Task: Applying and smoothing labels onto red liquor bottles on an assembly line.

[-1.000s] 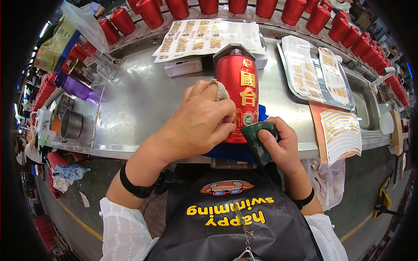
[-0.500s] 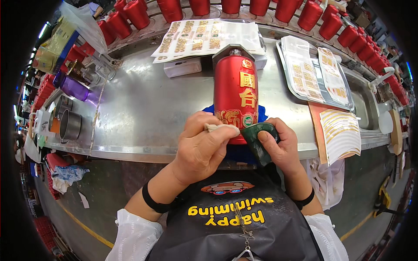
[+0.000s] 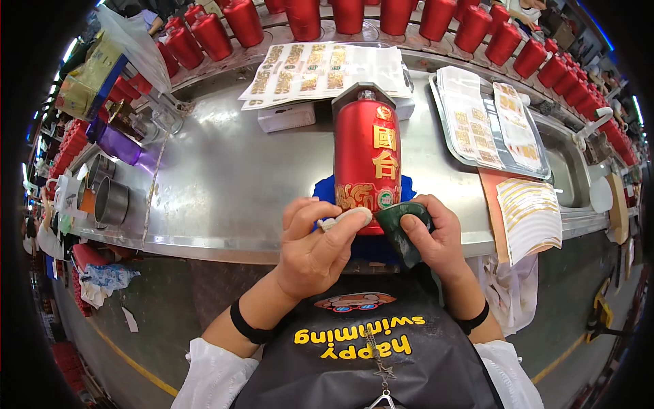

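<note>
A red bottle with gold decoration lies on the bench in front of me, its neck away from me against a dark angular rest. Blue cloth shows under its near end. My left hand is closed, pinching a small whitish cloth-like piece close to the bottle's lower left. In my right hand is a dark green, flat, curved piece, gripped between thumb and fingers; its upper edge is at the bottle's lower right. Whether either piece touches the bottle I cannot tell.
Sticker sheets lie beyond the bottle, above a white box. A tray of stickers and curved strips are at right, near a sink. Metal pots and a purple bottle stand left. Red bottles line the back.
The head view has tilted slightly, so the bench things sit a little lower. Red bottles in the back row have shifted left. Both hands keep their grips and nearly the same places at the bottle.
</note>
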Motion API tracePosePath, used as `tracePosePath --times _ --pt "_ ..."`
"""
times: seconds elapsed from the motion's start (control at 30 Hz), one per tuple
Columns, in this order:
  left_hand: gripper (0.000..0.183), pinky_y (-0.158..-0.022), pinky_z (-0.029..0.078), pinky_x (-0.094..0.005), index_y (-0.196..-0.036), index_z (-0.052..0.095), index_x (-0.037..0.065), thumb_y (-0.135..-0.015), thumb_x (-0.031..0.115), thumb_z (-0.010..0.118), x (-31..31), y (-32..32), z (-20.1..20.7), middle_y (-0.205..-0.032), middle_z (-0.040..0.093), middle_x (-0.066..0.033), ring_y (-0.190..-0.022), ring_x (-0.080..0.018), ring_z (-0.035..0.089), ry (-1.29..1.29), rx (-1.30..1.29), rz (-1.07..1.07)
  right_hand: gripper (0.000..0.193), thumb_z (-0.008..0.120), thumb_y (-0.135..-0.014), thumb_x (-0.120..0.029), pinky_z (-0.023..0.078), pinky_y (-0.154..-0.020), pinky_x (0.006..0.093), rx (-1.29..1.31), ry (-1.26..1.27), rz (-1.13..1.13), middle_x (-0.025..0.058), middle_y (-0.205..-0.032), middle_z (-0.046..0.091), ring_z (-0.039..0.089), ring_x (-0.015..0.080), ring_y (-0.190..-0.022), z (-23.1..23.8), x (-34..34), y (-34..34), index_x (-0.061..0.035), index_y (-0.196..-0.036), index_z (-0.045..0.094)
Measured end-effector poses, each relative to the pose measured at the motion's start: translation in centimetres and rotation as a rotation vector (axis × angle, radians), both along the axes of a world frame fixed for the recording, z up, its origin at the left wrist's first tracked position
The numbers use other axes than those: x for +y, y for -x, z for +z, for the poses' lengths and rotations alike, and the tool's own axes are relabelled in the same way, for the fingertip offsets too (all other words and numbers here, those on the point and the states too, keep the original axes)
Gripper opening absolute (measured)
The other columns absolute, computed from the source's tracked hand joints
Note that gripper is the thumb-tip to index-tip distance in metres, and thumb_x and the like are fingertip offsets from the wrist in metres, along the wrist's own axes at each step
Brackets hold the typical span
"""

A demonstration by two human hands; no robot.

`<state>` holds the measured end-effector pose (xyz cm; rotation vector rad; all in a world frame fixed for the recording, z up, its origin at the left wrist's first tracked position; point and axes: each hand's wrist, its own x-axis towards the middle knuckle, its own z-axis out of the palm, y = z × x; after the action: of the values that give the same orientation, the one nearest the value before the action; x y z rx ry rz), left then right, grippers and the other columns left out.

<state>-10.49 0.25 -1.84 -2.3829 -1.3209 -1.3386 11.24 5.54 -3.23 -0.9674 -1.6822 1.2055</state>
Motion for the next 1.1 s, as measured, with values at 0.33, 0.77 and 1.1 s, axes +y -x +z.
tracePosePath --times 0.33,0.77,1.1 --pt "0.065 -0.101 0.034 -0.0452 -0.131 0.051 -0.001 -0.076 0.024 0.076 -0.4 -0.1 -1.8 -0.115 0.062 -0.0172 -0.118 -0.0376 0.045 0.267 -0.157 0.194 0.014 0.068 -0.087 -0.012 0.044 -0.061 0.0257 -0.053 0.067 0.014 0.0029 -0.074 0.061 0.054 0.0078 -0.068 4.5 1.9 -0.5 -0.0005 -0.094 0.064" --pt "0.084 -0.101 0.028 -0.0503 -0.136 0.045 -0.002 -0.069 0.036 0.079 1.4 0.9 -3.4 -0.096 0.059 -0.0158 -0.120 -0.0364 0.042 0.309 -0.165 0.140 0.022 0.075 -0.074 -0.004 0.046 -0.063 0.0322 -0.388 -0.492 0.491 0.0084 -0.076 0.059 0.058 0.0252 -0.070 7.8 2.1 2.4 -0.0064 -0.095 0.069" --pt "0.079 -0.102 0.028 -0.0511 -0.130 0.050 -0.001 -0.068 0.039 0.078 1.5 0.4 -3.3 -0.092 0.059 -0.0177 -0.118 -0.0365 0.043 0.328 -0.215 0.136 0.026 0.078 -0.069 -0.007 0.045 -0.064 0.0349 -0.529 -0.970 0.036 0.0089 -0.077 0.056 0.056 0.0264 -0.071 6.6 3.7 2.4 -0.0051 -0.091 0.065"
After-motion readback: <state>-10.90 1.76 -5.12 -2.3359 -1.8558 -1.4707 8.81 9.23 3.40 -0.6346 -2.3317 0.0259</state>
